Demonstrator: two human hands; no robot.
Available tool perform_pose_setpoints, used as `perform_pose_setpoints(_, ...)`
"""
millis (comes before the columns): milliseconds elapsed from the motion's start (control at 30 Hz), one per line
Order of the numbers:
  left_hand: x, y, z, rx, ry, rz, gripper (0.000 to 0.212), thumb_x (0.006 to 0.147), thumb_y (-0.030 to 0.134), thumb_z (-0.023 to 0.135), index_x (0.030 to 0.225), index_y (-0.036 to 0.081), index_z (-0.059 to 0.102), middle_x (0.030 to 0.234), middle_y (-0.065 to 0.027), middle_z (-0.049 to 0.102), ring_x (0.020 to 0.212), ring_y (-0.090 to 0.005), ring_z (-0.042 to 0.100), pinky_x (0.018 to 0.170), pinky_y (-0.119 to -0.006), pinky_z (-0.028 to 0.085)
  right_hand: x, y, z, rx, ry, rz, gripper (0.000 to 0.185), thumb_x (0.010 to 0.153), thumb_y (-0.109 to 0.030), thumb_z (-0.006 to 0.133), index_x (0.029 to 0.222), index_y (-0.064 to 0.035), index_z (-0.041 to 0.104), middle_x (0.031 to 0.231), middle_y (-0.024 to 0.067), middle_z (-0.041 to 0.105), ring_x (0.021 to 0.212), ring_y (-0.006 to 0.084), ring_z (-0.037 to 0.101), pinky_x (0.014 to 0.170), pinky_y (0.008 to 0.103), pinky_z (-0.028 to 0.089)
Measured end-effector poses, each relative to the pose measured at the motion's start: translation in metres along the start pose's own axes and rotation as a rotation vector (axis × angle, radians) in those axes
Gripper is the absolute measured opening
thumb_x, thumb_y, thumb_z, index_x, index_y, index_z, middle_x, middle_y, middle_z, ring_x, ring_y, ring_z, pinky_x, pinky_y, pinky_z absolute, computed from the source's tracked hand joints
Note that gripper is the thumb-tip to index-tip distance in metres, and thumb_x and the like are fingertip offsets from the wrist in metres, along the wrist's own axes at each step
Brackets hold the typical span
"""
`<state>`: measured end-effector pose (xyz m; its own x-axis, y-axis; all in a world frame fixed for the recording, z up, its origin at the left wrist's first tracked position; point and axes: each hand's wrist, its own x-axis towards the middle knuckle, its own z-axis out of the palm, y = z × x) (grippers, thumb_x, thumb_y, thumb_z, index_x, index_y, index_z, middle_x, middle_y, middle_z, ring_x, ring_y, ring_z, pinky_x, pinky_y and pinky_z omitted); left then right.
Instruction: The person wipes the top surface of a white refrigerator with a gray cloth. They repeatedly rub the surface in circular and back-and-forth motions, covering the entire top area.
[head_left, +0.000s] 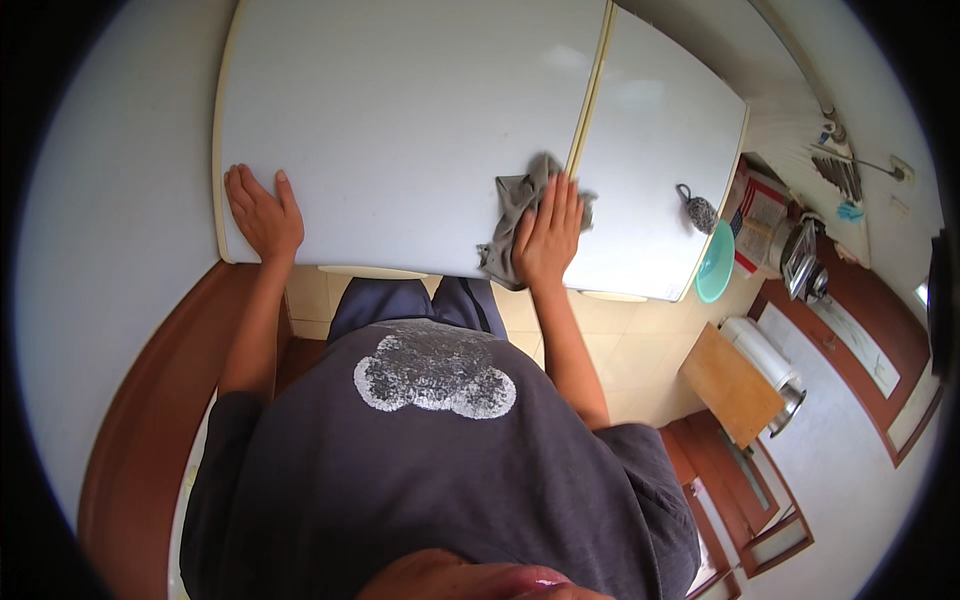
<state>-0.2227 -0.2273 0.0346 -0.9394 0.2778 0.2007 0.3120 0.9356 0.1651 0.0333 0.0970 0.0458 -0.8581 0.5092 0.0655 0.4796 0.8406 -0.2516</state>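
My right hand (551, 232) lies palm down on a rumpled grey cloth (517, 195), pressing it against a white lid panel with its fingers stretched out. Beneath the cloth runs the cream seam strip (589, 97) between the larger white panel (405, 120) and the smaller one (637, 150); it looks like the top of a chest freezer. Near the left edge, my left hand (264, 210) rests flat on the larger panel and holds nothing, thumb apart from the fingers. A grey-black scrubbing ball with a loop (701, 214) sits on the smaller panel.
A turquoise plastic basin (716, 262) stands just past the right edge. Farther right are a wooden board (731, 382), a white cylindrical appliance (757, 352) and metal kitchenware (806, 262). Cream handles (371, 271) line the front edge. A wall (142, 150) closes the left side.
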Motion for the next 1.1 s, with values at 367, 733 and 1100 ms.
perform_pose_setpoints(367,0.005,-0.004,0.007,0.029,0.01,0.083,0.066,0.108,0.039,0.051,0.147,-0.012,0.04,0.153,-0.0317,0.039,0.144,-0.048,0.037,0.119,-0.056,0.031,0.012,-0.035,0.014,-0.034,0.144,0.129,0.055,0.101,-0.017,0.053,0.152,0.0023,0.048,0.157,0.0229,0.048,0.147,0.0418,0.042,0.123,0.0531,0.03)
perform_pose_setpoints(733,0.005,-0.003,0.007,0.047,0.017,0.081,0.069,0.107,0.04,0.051,0.147,-0.014,0.039,0.155,-0.0312,0.039,0.147,-0.048,0.035,0.12,-0.057,0.031,0.015,-0.034,0.013,-0.022,0.176,0.085,0.051,0.099,-0.012,0.056,0.146,0.0073,0.05,0.154,0.0251,0.05,0.145,0.0434,0.043,0.122,0.052,0.032)
perform_pose_setpoints(1100,0.004,-0.003,0.008,0.057,0.032,0.082,0.068,0.108,0.043,0.05,0.147,-0.012,0.04,0.151,-0.0326,0.042,0.143,-0.0477,0.039,0.12,-0.055,0.03,0.015,-0.03,0.013,-0.021,0.179,0.084,0.052,0.1,-0.014,0.055,0.147,0.0069,0.049,0.15,0.0248,0.053,0.143,0.0444,0.044,0.121,0.0518,0.033)
